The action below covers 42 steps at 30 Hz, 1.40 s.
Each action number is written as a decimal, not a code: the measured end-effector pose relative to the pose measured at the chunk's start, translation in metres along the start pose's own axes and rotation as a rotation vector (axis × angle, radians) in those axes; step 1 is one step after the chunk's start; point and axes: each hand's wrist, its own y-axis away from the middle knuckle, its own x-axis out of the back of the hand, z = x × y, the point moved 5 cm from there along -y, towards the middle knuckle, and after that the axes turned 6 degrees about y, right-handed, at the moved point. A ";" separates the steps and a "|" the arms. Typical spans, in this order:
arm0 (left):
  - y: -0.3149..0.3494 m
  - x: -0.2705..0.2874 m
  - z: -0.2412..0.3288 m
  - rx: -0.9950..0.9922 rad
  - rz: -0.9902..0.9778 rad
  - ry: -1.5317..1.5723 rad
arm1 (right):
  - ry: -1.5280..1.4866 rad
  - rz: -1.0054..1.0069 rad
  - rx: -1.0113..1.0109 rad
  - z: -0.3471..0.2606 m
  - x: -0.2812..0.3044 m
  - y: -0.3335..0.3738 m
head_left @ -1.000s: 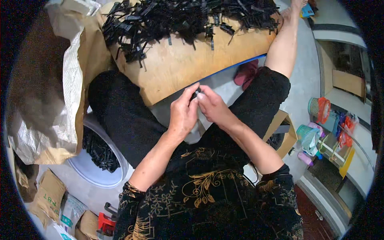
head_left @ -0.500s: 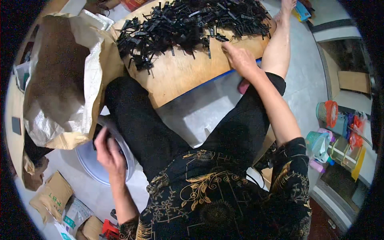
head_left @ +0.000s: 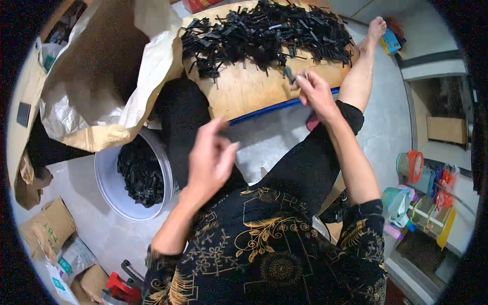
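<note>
A large heap of small black plastic pieces (head_left: 264,38) covers the far part of a wooden board (head_left: 244,96). Just in front of the heap, my right hand (head_left: 316,94) pinches one dark plastic piece (head_left: 289,75) between thumb and fingers, lifted over the board. My left hand (head_left: 209,157), blurred by motion, hovers above my left thigh with thumb and fingers apart and nothing visible in it. To its left, a white bucket (head_left: 103,178) on the floor holds more pieces like these.
A big open paper sack (head_left: 145,84) with a pale lining stands at the left, partly over the bucket. Packages (head_left: 53,226) and a red object (head_left: 122,290) lie at the lower left. Baskets and bottles (head_left: 401,198) line the right side. My bare leg (head_left: 358,81) borders the board.
My left hand has moved from over the bucket to above my thigh, uncovering the pieces inside. My right hand has drawn back from the heap with a piece in its fingers. The view has shifted.
</note>
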 end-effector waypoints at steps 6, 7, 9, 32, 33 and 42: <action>-0.039 -0.087 -0.040 0.486 -0.233 0.554 | -0.232 -0.189 -0.043 -0.004 -0.054 0.061; -0.037 -0.090 -0.045 0.493 -0.240 0.556 | -0.230 -0.180 -0.079 0.001 -0.059 0.067; -0.033 -0.096 -0.054 0.486 -0.305 0.553 | -0.261 -0.225 -0.128 0.014 -0.066 0.073; -0.025 -0.107 -0.094 0.647 -0.160 0.617 | -0.053 -0.257 -0.102 0.048 -0.085 0.063; -0.026 -0.106 -0.095 0.679 -0.166 0.544 | 0.078 -0.266 -0.069 0.045 -0.083 0.062; -0.028 -0.106 -0.097 0.598 -0.251 0.226 | 0.225 -0.288 -0.022 0.057 -0.085 0.059</action>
